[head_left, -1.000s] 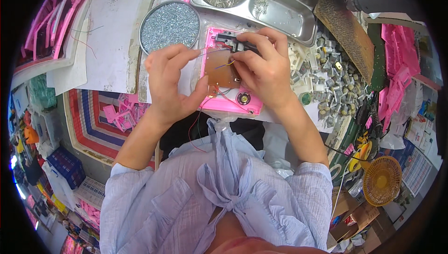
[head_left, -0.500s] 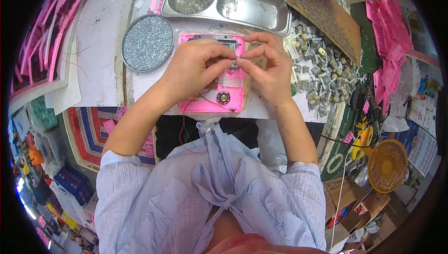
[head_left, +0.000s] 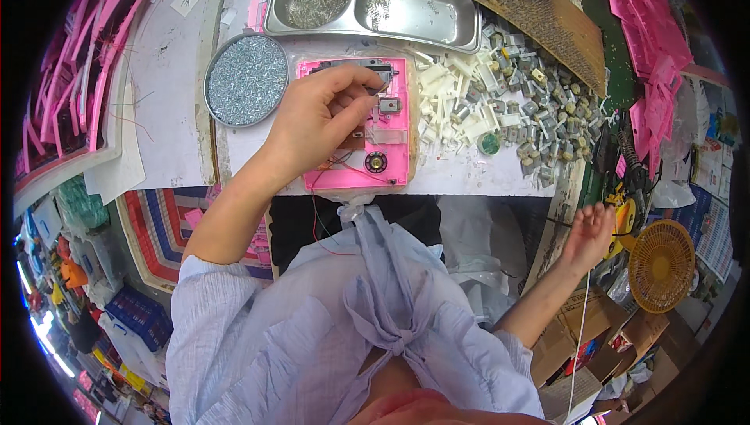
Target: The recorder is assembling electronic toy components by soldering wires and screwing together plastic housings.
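Note:
A pink plastic casing (head_left: 398, 161) lies on the worktable in front of me. It bears a dark bar along its far end, a small metal block (head_left: 390, 105), a clear plastic strip (head_left: 386, 137) and a round black part (head_left: 376, 162). Thin red and dark wires trail from its near left side. My left hand (head_left: 332, 108) is over the casing's left half, thumb and fingers pinched beside the metal block; whatever they hold is hidden. Far from the casing, off the table's right side, my right hand (head_left: 591, 237) has its fingers apart beside a yellow tool (head_left: 623, 226).
Left of the casing stands a round dish of small screws (head_left: 248, 80). A metal compartment tray (head_left: 414, 15) sits behind it. White plastic pieces (head_left: 461, 101) and grey metal blocks (head_left: 547, 124) are heaped to the right, below a brown board (head_left: 539, 15). An orange basket (head_left: 661, 265) is at far right.
My right hand has left the casing and swung right and nearer, beyond the table edge. The left hand stays over the casing, and the metal block there is now uncovered.

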Demonstrator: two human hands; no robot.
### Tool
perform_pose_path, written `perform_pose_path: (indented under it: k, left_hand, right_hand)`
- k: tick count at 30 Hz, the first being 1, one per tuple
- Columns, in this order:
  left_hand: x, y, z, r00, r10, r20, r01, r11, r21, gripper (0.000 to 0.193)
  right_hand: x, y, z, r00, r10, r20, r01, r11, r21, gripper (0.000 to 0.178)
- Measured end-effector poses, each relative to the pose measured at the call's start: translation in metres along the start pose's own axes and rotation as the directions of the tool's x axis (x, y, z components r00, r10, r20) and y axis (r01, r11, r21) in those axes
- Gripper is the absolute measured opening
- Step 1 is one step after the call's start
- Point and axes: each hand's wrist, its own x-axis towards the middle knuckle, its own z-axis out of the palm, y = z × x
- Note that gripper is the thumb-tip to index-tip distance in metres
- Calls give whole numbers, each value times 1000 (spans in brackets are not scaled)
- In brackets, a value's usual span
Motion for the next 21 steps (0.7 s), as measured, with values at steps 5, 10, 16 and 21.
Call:
perform_pose_path:
  k: [5, 10, 16, 21]
  left_hand:
    - [-3, -8, 0, 999, 37, -3, -37, 999, 35, 18]
    - [-8, 6, -4, 993, 114, 18, -115, 962, 247, 12]
    - [-11, 3, -4, 999, -51, -6, 52, 992, 117, 11]
    - [-5, 3, 4, 994, -105, -19, 106, 990, 96, 7]
  right_hand:
    - [41, 5, -45, 1000, 7, -16, -3, 967, 255, 30]
    - [77, 2, -33, 993, -67, -94, 81, 985, 154, 31]
    - [68, -8, -43, 971, -47, -234, 55, 998, 30, 33]
    - [111, 1, -33, 981, -96, -169, 106, 993, 55, 34]
